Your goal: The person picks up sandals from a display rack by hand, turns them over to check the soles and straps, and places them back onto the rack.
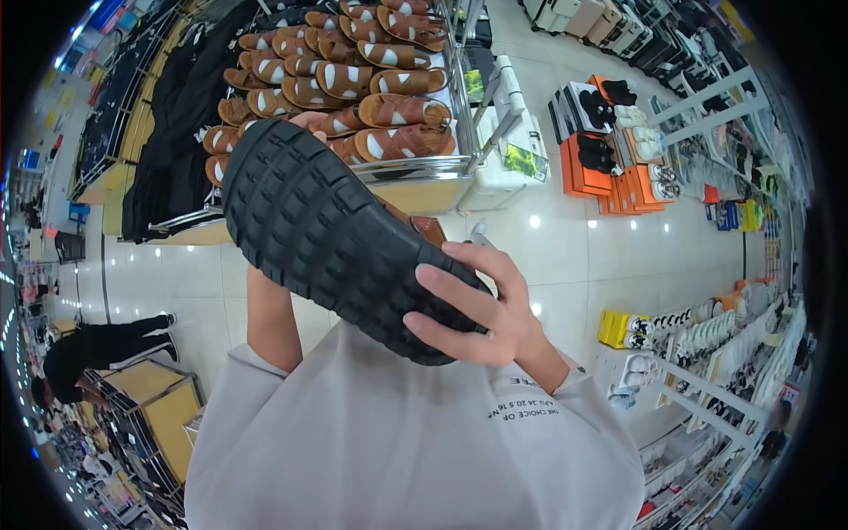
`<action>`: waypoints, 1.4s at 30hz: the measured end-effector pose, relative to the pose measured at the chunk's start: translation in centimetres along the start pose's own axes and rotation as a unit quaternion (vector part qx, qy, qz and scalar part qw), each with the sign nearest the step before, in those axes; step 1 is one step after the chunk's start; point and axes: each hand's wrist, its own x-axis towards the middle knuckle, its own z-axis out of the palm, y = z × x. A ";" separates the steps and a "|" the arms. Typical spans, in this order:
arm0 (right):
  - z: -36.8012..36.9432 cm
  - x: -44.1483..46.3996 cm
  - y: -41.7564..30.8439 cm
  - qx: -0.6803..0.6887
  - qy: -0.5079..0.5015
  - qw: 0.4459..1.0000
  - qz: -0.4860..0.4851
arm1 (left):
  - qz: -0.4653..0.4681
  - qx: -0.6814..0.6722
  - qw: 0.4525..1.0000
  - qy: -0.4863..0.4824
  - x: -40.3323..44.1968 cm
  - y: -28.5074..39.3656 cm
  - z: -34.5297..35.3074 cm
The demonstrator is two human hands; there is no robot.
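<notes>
A brown sandal is held up in front of my chest, its black lugged sole (309, 230) facing me and tilted from upper left to lower right. My right hand (490, 305) grips the lower right end, fingers spread across the sole. A bit of brown strap (428, 231) shows beside that hand. My left hand (311, 123) is mostly hidden behind the sandal; only a small part shows past its upper edge, holding the far end. Just beyond lie rows of similar brown sandals (344, 81) with white stuffing on a metal-railed display stand (424, 170).
Dark clothing (168, 124) hangs left of the stand. A white suitcase (511, 159) stands at its right corner. Orange shoe boxes (587, 168) with shoes on top are farther right, near shoe shelves (707, 344). At left, a person in black (71, 358) bends over another display.
</notes>
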 end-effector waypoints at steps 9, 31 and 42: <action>-1.6 -2.4 -0.7 -0.043 0.047 0.997 0.035 | -0.003 -0.143 0.986 -0.083 0.7 4.2 2.9; 2.1 -14.6 0.9 0.585 0.356 0.295 0.667 | -0.160 -0.056 0.973 -0.157 3.6 -3.5 7.0; 1.7 -14.1 1.6 0.522 0.285 0.450 0.666 | -0.363 -0.177 0.896 -0.183 1.5 -4.7 7.0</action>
